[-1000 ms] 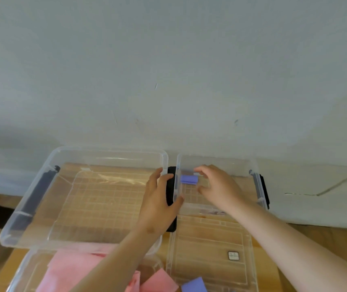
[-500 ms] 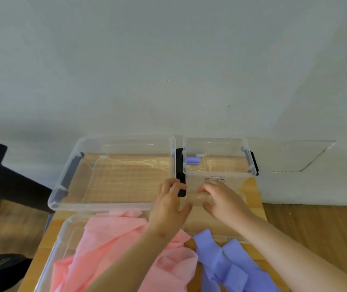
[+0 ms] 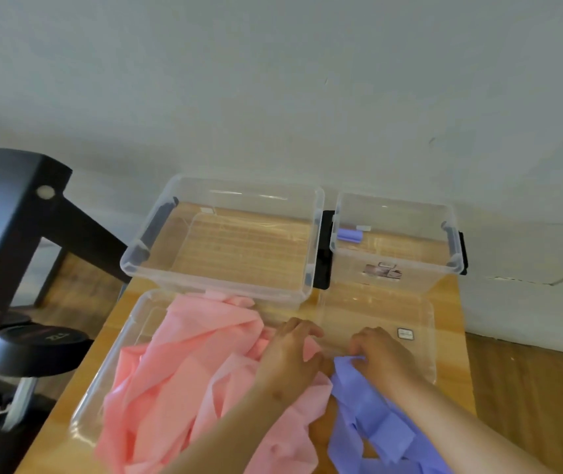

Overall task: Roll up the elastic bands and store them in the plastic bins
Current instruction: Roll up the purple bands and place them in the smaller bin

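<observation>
Bare left forearm [image 3: 225, 436] and bare right forearm [image 3: 461, 425], uncovered to the lower edge of view; bare left hand [image 3: 290, 357] and bare right hand [image 3: 380, 357]; a small dark spot [image 3: 277, 394] sits on the left wrist

On the table [image 3: 451, 302], the big bin [image 3: 239, 289] sits at the back left, with the small bin [image 3: 410, 282] just to its right. A rolled band [image 3: 350, 234] lies in the small bin's back left corner. Nearer me, two lids lie side by side. A pile of bands [image 3: 184, 371] fills the left lid [image 3: 126, 340], and my left hand [image 3: 290, 360] holds its right edge. My right hand [image 3: 382, 357] holds the other bands [image 3: 375, 425] at the right lid's [image 3: 410, 313] near edge.
</observation>
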`<action>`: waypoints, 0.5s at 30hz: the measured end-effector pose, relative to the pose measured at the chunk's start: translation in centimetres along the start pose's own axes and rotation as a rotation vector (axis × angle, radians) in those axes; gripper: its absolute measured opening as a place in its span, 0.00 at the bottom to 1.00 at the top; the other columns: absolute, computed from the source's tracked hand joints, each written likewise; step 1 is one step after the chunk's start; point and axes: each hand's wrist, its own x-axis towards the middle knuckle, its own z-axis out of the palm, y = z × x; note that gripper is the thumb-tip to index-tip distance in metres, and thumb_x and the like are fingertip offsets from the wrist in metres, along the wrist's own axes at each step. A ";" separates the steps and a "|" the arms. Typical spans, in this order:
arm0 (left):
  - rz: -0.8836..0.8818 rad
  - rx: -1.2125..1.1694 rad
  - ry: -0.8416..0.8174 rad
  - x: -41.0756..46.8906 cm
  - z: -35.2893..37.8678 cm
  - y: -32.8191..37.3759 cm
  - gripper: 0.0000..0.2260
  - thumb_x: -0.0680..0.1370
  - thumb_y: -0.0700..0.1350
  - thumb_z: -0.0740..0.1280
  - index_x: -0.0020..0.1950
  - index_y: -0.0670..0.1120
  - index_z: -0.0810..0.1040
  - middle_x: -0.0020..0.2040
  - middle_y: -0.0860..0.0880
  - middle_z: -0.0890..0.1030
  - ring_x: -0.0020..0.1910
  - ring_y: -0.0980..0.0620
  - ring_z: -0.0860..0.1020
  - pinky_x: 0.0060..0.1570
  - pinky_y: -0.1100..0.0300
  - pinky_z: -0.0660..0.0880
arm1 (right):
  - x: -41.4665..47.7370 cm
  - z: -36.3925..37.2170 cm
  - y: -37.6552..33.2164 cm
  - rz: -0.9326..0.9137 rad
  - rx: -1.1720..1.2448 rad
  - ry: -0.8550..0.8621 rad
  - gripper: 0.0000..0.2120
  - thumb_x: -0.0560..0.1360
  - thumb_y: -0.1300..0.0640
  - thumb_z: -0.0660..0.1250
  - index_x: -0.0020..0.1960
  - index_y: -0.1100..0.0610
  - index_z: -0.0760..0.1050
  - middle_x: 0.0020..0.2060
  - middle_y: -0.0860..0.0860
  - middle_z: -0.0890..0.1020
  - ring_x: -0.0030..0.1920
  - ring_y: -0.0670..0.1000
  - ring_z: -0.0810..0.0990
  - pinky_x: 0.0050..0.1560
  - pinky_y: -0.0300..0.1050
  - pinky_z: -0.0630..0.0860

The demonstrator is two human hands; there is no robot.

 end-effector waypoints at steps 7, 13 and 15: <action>-0.158 -0.332 -0.102 0.4 -1.3 3.5 0.22 0.73 0.41 0.73 0.66 0.47 0.73 0.61 0.50 0.78 0.61 0.54 0.75 0.51 0.74 0.68 | -3.1 -7.9 -1.9 -0.087 0.415 0.159 0.04 0.77 0.57 0.67 0.44 0.51 0.79 0.41 0.48 0.82 0.44 0.48 0.80 0.43 0.41 0.73; -0.120 -0.660 -0.033 1.1 -7.8 9.4 0.13 0.69 0.37 0.73 0.52 0.44 0.78 0.44 0.50 0.83 0.44 0.55 0.81 0.49 0.60 0.77 | -7.0 -16.7 -4.5 -0.188 0.644 0.281 0.06 0.76 0.57 0.68 0.41 0.49 0.80 0.37 0.47 0.83 0.41 0.48 0.82 0.47 0.48 0.79; -0.073 -0.682 -0.031 1.0 -10.5 11.7 0.09 0.71 0.32 0.71 0.49 0.41 0.78 0.39 0.51 0.81 0.40 0.55 0.78 0.44 0.63 0.75 | -8.4 -19.6 -5.7 -0.204 0.731 0.320 0.06 0.76 0.58 0.68 0.41 0.50 0.80 0.38 0.52 0.84 0.40 0.50 0.81 0.48 0.52 0.81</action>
